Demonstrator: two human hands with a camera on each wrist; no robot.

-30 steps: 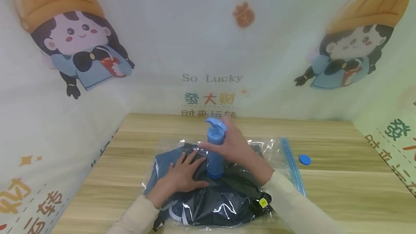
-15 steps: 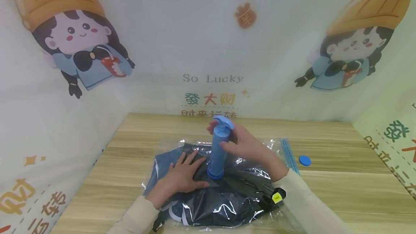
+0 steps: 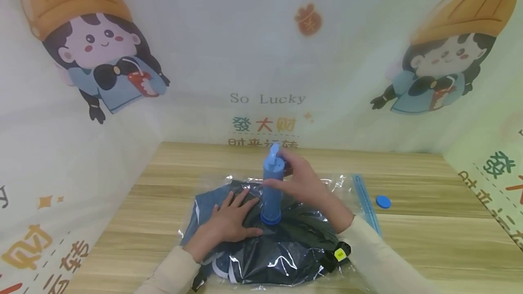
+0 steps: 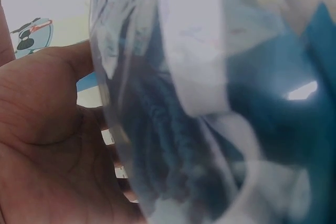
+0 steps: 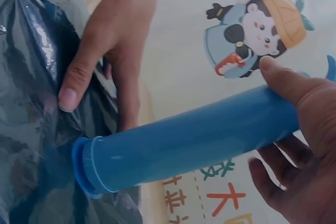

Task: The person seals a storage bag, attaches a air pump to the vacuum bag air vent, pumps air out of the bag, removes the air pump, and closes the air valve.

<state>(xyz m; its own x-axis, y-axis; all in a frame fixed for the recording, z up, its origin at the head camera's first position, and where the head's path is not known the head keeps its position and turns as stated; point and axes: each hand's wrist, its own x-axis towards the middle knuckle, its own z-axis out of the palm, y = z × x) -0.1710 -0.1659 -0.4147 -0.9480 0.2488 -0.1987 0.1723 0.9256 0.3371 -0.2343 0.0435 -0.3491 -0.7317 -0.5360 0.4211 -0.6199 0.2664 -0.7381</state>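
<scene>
A blue hand pump (image 3: 273, 196) stands nearly upright on a clear plastic bag (image 3: 282, 257) with dark and blue folded cloth inside. My right hand (image 3: 304, 180) holds the pump near its top, thumb across the front of the barrel and fingers behind it. In the right wrist view, the blue barrel (image 5: 194, 137) runs from that hand to a round blue collar (image 5: 86, 166) on the bag. Left of the pump, my left hand (image 3: 230, 219) rests on the bag, fingers spread. The left wrist view has its palm (image 4: 37, 119) beside the bulging plastic.
A small blue round cap (image 3: 383, 201) lies on the wooden table (image 3: 433, 230) to the right. Along the bag's right edge runs a blue seal strip (image 3: 363, 198). A printed cloth backdrop (image 3: 265, 58) rises behind the table and at both sides.
The pump leaned right half a second ago and is now more upright. Its handle has turned, and my right hand has shifted with it. My left hand stays in place.
</scene>
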